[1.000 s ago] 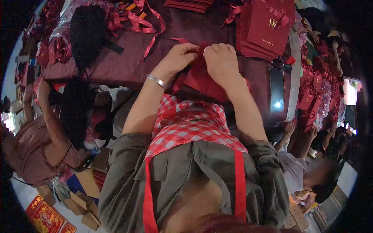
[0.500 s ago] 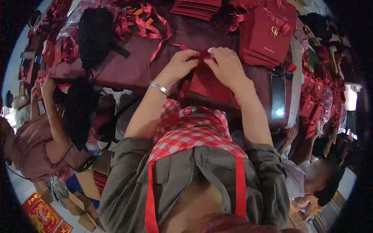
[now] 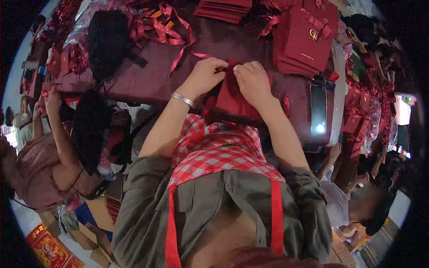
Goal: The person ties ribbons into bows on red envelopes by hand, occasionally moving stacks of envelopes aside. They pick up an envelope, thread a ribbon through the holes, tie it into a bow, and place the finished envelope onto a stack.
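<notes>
A dark red bag (image 3: 234, 96) lies at the front edge of the cloth-covered table, in front of my apron. My left hand (image 3: 208, 76), with a silver bracelet at the wrist, pinches at the bag's far left side. Opposite it, my right hand (image 3: 252, 80) has its fingers closed at the bag's far right side, with a small white spot at the fingertips. Between the two hands the bag's far end shows. A red ribbon (image 3: 200, 55) lies just beyond my left hand.
Stacked red bags with gold print (image 3: 308, 40) lie at the right, more bags (image 3: 223, 10) at the back. Loose ribbons (image 3: 167, 29) and a black object (image 3: 107, 44) are on the left. A phone (image 3: 318, 109) lies near the right edge. People work on both sides.
My right hand has turned and drawn slightly nearer to me, its fingers more curled. The view has shifted a little. My left hand remains at the bag.
</notes>
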